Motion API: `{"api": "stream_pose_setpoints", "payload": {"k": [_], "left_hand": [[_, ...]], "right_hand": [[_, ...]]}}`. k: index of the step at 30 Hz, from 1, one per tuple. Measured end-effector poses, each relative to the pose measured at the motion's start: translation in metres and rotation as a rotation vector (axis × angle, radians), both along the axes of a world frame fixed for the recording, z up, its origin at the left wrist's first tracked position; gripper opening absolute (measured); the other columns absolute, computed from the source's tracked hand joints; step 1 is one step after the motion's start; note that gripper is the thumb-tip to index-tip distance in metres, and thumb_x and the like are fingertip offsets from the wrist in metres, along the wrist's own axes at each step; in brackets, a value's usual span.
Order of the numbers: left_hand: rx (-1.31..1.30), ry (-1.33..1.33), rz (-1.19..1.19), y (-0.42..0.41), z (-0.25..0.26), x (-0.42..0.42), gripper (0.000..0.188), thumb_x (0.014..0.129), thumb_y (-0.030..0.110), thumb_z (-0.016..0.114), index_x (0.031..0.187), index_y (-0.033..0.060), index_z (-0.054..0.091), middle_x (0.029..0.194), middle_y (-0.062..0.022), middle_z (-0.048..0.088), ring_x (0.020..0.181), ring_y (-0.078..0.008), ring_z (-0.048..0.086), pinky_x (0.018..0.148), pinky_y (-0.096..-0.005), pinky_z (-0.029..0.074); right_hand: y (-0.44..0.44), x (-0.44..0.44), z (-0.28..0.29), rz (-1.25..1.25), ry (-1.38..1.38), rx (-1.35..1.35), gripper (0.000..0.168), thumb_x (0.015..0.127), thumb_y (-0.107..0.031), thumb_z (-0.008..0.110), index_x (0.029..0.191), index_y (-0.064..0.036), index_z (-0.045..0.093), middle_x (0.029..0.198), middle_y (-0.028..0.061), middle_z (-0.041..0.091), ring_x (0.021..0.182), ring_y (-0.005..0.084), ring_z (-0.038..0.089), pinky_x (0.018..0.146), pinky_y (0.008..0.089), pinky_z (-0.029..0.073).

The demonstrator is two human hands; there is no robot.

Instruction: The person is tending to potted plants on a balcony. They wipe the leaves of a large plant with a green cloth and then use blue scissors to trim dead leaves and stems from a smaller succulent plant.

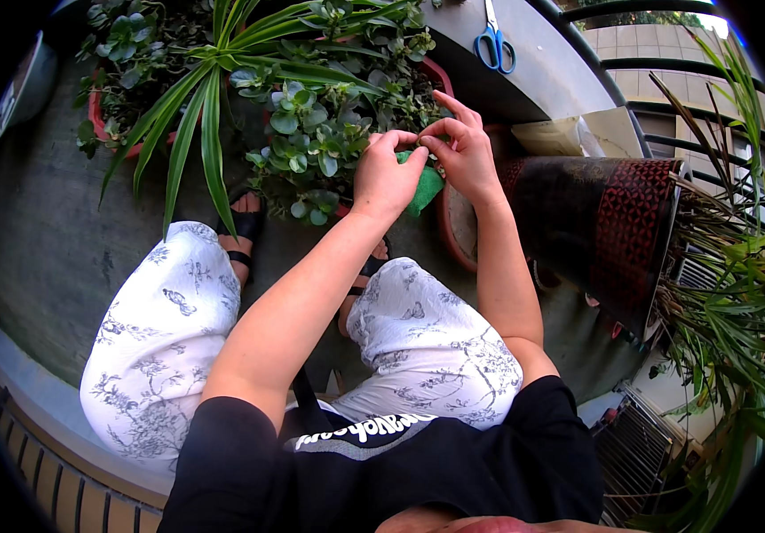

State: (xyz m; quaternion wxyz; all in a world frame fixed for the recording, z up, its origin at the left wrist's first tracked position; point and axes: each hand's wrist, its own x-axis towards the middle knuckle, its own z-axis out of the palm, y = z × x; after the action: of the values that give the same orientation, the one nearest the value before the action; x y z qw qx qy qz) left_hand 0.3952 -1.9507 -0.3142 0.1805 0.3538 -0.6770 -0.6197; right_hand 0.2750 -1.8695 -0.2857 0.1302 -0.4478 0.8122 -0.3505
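My left hand point(387, 173) is held at the right edge of a bushy potted succulent point(296, 116). A green cloth point(426, 190) hangs beneath its fingers, apparently held in the palm. Close against it, my right hand point(463, 150) has thumb and index finger pinched together, the other fingers raised. The fingertips of both hands meet at something too small to identify. Left of the succulent, a spider plant point(212, 60) spreads long striped leaves over reddish planters point(97, 113).
Blue-handled scissors point(495, 50) lie on a pale ledge point(555, 73) at the upper right. A tall dark red-patterned pot point(589, 220) and a round clay-coloured pot point(452, 226) stand right of my hands. A light basin point(22, 86) is at the upper left, near metal railings.
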Motion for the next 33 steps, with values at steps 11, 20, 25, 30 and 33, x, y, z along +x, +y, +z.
{"api": "stream_pose_setpoints", "payload": {"k": [11,20,25,30,33], "left_hand": [[0.378,-0.012,0.137,-0.001,-0.004,-0.001,0.015,0.081,0.013,0.064,0.092,0.0047,0.069,0.079,-0.0069,0.068,0.07,-0.0138,0.061,0.067,-0.0276,0.048],[0.536,-0.016,0.146,-0.01,-0.003,-0.001,0.017,0.083,0.012,0.066,0.096,0.001,0.067,0.086,-0.0063,0.066,0.074,-0.0114,0.061,0.066,-0.0253,0.049],[0.563,0.005,0.148,-0.009,0.01,0.0,0.018,0.078,0.011,0.07,0.093,0.0021,0.066,0.082,-0.0051,0.066,0.071,-0.0105,0.06,0.063,-0.0252,0.048],[0.52,-0.092,0.099,-0.014,0.007,0.003,0.021,0.076,0.011,0.072,0.094,0.0028,0.066,0.083,-0.0044,0.065,0.072,-0.0103,0.06,0.063,-0.0248,0.049],[0.547,-0.086,0.097,-0.016,0.009,0.002,0.021,0.074,0.009,0.072,0.093,0.0027,0.066,0.081,-0.0041,0.064,0.07,-0.0103,0.059,0.063,-0.0249,0.048]], "right_hand": [[0.0,-0.003,-0.007,-0.106,-0.125,0.086,0.013,0.077,-0.013,0.068,0.087,-0.006,0.072,0.132,0.0118,0.054,0.121,0.0333,0.043,0.1,0.0399,0.037],[0.003,-0.007,-0.008,-0.083,-0.248,0.119,0.017,0.075,-0.018,0.071,0.088,-0.008,0.073,0.138,0.0167,0.047,0.129,0.0341,0.037,0.105,0.0423,0.032],[0.002,-0.006,-0.011,-0.083,-0.312,0.134,0.018,0.074,-0.017,0.071,0.088,-0.005,0.072,0.139,0.0182,0.046,0.128,0.0322,0.04,0.104,0.0394,0.034],[-0.004,-0.002,-0.005,-0.115,-0.537,0.103,0.02,0.077,-0.015,0.069,0.088,0.003,0.069,0.137,0.0203,0.048,0.12,0.0258,0.051,0.091,0.0328,0.043],[-0.006,-0.009,-0.008,-0.107,-0.563,0.134,0.021,0.08,-0.014,0.067,0.089,0.006,0.068,0.135,0.0218,0.049,0.123,0.0245,0.05,0.088,0.032,0.045]]}}
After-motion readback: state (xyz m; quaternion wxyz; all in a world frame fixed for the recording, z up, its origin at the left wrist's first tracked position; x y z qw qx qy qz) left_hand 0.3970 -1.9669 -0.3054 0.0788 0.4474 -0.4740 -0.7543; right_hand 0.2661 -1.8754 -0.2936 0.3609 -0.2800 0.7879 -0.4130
